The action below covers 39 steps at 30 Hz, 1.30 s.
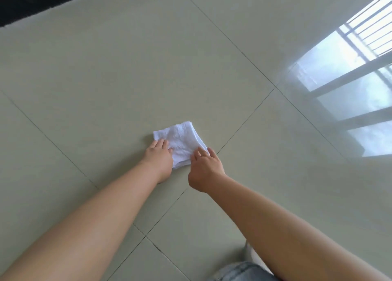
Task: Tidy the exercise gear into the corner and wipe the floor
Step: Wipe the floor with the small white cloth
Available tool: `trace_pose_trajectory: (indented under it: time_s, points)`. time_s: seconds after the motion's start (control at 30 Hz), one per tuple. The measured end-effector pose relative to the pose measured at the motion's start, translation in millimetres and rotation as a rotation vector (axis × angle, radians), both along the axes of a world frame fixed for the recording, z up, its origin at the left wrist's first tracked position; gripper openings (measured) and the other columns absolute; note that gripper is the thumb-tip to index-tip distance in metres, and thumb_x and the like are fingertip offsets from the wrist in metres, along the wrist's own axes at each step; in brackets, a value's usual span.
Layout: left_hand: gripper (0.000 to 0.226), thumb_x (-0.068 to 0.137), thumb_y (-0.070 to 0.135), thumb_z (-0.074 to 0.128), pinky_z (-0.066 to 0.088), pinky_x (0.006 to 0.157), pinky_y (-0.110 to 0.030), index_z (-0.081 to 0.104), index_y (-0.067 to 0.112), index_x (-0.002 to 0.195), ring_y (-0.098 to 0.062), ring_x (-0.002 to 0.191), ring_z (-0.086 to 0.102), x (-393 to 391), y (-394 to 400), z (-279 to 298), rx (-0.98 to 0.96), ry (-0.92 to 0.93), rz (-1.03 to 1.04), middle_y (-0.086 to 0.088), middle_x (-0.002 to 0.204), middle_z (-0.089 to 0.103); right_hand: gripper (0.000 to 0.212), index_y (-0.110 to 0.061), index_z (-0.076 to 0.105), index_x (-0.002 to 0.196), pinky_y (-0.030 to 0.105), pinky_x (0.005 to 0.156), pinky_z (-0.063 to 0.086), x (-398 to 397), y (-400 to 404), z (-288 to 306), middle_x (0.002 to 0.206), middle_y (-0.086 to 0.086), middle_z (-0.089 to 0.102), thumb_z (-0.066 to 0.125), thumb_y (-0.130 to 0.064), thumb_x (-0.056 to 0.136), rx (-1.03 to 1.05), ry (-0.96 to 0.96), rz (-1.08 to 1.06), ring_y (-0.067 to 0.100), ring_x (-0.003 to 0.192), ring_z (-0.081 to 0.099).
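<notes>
Head view looks down on my two bare arms reaching to a folded white cloth [182,145] that lies flat on the pale tiled floor [106,79], just beside a grout line [244,123]. My left hand [158,156] rests on the near-left edge of the cloth with its fingers fairly straight, pressing rather than gripping; my right hand [204,167] has its fingertips on the near-right corner, and I cannot tell whether the thumb is pinching the fold or only lying against it. I judge the cloth to be light, soft and limp, folded in several layers, so it will bunch or unfold if I push from one corner only; a flat palm over its middle, or both hands spread on the near edge, should keep it together as it slides. The glossy tiles look smooth, so it ought to glide easily, perhaps too easily under little pressure. Around me there is a dark mat [31,0] at the far left, well apart, and bright window reflections [350,85] on the tiles to the right. Denim-clad knee [239,271] shows at the bottom edge. No exercise gear is in view, and nothing stands between the cloth and the open tiles ahead.
</notes>
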State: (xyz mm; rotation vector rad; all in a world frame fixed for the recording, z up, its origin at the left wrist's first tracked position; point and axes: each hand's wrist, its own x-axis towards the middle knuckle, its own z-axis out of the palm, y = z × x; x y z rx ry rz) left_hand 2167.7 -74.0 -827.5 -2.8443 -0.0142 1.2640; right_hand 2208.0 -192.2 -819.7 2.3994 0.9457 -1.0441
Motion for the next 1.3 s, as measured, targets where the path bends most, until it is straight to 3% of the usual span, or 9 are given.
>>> trace_pose_trajectory:
  time_s: [0.27,0.4,0.63,0.83,1.1,1.3]
  points:
    - [0.062,0.098,0.017,0.032,-0.002,0.121,-0.035,0.002,0.018,0.152,-0.027,0.149,-0.007,48.2,-61.4,-7.5,-0.094,-0.053,0.125,-0.015,0.159,-0.008,0.060,-0.007,0.002,0.150,0.034,0.119,-0.011,76.8,-67.5,-1.3,0.161,0.003,0.000,0.026,-0.018,0.096,-0.064,-0.098,0.160,0.017,0.149,-0.006]
    - [0.062,0.098,0.017,0.031,-0.003,0.121,-0.035,0.002,0.019,0.152,-0.028,0.149,-0.008,123.2,-88.6,-7.6,-0.105,-0.064,0.263,-0.015,0.159,-0.009,0.060,-0.010,0.001,0.151,0.036,0.119,-0.010,166.8,-75.6,-5.9,0.161,0.001,-0.001,0.025,-0.021,0.097,-0.065,-0.165,0.249,0.016,0.149,-0.007]
    - [0.060,0.100,0.020,0.027,-0.005,0.121,-0.037,-0.002,0.017,0.152,-0.029,0.148,-0.010,266.6,-108.6,-11.9,-0.043,-0.064,0.458,-0.016,0.159,-0.012,0.063,-0.012,-0.001,0.151,0.032,0.120,-0.009,311.6,-81.1,-20.2,0.161,-0.002,-0.002,0.028,-0.017,0.095,0.039,-0.175,0.197,0.013,0.148,-0.007]
    - [0.061,0.100,0.018,0.026,-0.003,0.122,-0.036,-0.004,0.014,0.152,-0.029,0.148,-0.011,336.8,-97.8,-13.3,0.014,-0.043,0.611,-0.016,0.158,-0.013,0.065,-0.014,0.000,0.151,0.032,0.120,-0.009,393.9,-54.3,-22.5,0.161,-0.003,-0.002,0.027,-0.013,0.092,0.139,-0.127,0.310,0.012,0.148,-0.006]
    - [0.061,0.097,0.011,0.029,0.002,0.122,-0.032,0.003,0.011,0.152,-0.024,0.149,-0.004,346.4,-98.1,-3.6,0.040,0.034,0.557,-0.013,0.160,-0.007,0.057,-0.008,0.019,0.149,0.032,0.121,-0.005,421.7,-67.5,-20.8,0.160,0.001,0.009,0.030,-0.012,0.092,0.246,-0.024,0.422,0.015,0.149,0.001]
    - [0.063,0.094,0.016,0.037,0.000,0.122,-0.033,0.011,0.004,0.150,-0.024,0.149,0.005,333.9,-149.7,11.1,0.005,0.071,0.385,-0.016,0.159,0.003,0.053,-0.007,0.032,0.143,0.031,0.120,-0.006,382.4,-124.3,-7.5,0.158,0.000,0.018,0.033,-0.007,0.090,0.236,0.094,0.144,0.016,0.149,0.001]
